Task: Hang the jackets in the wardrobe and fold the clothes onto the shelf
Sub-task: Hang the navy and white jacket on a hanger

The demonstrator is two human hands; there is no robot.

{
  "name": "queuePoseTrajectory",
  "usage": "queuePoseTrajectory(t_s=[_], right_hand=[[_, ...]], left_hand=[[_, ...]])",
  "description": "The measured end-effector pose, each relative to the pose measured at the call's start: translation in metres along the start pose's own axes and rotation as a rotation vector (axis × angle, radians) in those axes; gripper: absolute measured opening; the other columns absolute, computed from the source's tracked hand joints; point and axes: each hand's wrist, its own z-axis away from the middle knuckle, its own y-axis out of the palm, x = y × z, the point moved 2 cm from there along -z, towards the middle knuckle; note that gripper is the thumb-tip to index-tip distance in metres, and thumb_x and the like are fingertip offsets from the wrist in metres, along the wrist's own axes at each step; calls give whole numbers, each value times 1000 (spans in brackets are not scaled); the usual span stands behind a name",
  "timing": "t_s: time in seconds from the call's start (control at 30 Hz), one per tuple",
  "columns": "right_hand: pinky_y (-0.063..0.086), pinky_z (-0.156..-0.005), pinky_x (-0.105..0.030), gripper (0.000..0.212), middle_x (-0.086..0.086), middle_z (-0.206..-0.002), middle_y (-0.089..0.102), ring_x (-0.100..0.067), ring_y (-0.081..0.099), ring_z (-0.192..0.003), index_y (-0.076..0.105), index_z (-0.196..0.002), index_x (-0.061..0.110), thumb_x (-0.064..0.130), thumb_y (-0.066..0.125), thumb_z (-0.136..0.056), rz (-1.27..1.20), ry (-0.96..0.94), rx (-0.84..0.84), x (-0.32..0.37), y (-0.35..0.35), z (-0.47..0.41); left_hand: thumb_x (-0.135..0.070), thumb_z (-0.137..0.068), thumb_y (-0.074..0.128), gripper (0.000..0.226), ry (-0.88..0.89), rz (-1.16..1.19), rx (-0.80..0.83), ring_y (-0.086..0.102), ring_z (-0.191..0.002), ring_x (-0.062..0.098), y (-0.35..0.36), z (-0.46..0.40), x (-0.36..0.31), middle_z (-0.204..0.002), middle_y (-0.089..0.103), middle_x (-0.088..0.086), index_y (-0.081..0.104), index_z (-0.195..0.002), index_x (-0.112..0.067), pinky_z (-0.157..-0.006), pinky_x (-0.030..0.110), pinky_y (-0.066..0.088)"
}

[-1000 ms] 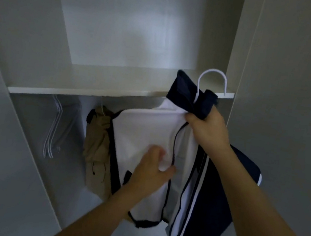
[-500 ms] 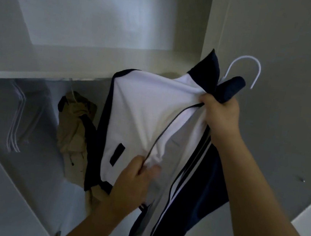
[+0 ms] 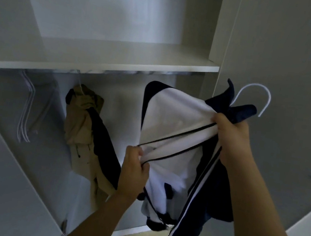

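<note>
Hands both gripping the white-and-navy jacket: right hand clutching its collar (hanger poking out), left hand pinching the zipper edge.

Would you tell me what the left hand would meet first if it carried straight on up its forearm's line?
Probably the white and navy zip jacket that the left hand already pinches; depth beyond is unclear.

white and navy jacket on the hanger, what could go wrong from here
The white and navy jacket is bunched under the right hand near the collar, so it may slip off the white hanger. The left hand pulling the zipper edge could drag it askew. The hook could miss the rail.
</note>
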Motion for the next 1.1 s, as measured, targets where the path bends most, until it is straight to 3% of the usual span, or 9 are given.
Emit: queuePoseTrajectory(t_s=[0.1, 0.2, 0.33, 0.43, 0.57, 0.73, 0.87, 1.0, 1.1], right_hand=[[43, -61, -36, 5, -9, -73, 54, -23, 54, -68, 58, -78, 11, 7, 57, -81, 3, 30, -38, -11, -7, 3], [43, -58, -30, 10, -1, -69, 55, -19, 55, -66, 60, -80, 17, 7, 56, -81, -13, 35, -116, -24, -19, 4], [43, -80, -27, 51, 2, -111, 56, -13, 55, -91, 40, -133, 17, 12, 58, -86, 141, -61, -228, -43, -38, 5], [41, -83, -31, 81, -5, -128, 36, -17, 46, -98, 18, -146, 10, 30, 67, -84, 401, -91, -248, -60, -38, 12], [45, -72, -35, 77, -5, -126, 28, -17, 43, -85, 21, -145, 10, 46, 60, -89, 578, -223, -188, -76, -24, 32], [44, -62, -25, 38, -25, -127, 36, -9, 39, -81, 43, -126, -5, -3, 55, -91, 586, -438, -232, -94, -19, 49], [40, -78, -14, 35, -9, -114, 33, -4, 35, -83, 63, -85, 5, -25, 47, -77, 555, -509, -41, -104, -16, 52], [36, -81, -8, 37, 11, -110, 22, 15, 37, -100, 58, -100, 51, 20, 60, -79, 421, -313, 214, -111, -18, 55], [32, -87, -1, 70, 15, -108, 17, 10, 35, -102, 40, -134, 54, 59, 68, -70, 554, -301, 359, -121, -15, 59]], left_hand=[[2, -84, 60, 44, -226, 110, 32, 57, -75, 7, -1, -11, 21, -88, 52, 4, 35, -110, -23, -67, 18, 48], [7, -87, 52, 19, -343, -75, 108, 59, -81, 34, -5, -15, 61, -89, 57, 20, 58, -99, -6, -70, 36, 48], [3, -97, 45, 20, -456, 112, 93, 60, -91, 34, -24, -23, 80, -90, 63, 12, 64, -94, -2, -88, 38, 48], [1, -100, 44, 23, -202, 85, 148, 61, -94, 23, -37, -46, 45, -99, 65, 4, 62, -107, -10, -91, 36, 49], [0, -91, 46, 34, 372, -214, 232, 60, -105, 23, -53, -74, -27, -114, 66, 16, 63, -120, -3, -93, 30, 45], [-20, -86, 43, 34, 599, -424, 410, 65, -78, 31, -53, -89, -94, -89, 66, 6, 62, -113, -10, -64, 41, 53], [-10, -88, 57, 20, 494, -339, 413, 55, -58, 26, -40, -89, -101, -67, 56, 5, 41, -91, -22, -52, 44, 45], [-8, -85, 59, 28, 412, -218, 495, 53, -58, 23, -31, -85, -100, -63, 53, 0, 41, -82, -28, -55, 49, 45], [-18, -86, 59, 22, 392, -176, 549, 53, -58, 20, -23, -82, -106, -61, 52, -3, 40, -80, -30, -55, 44, 45]])
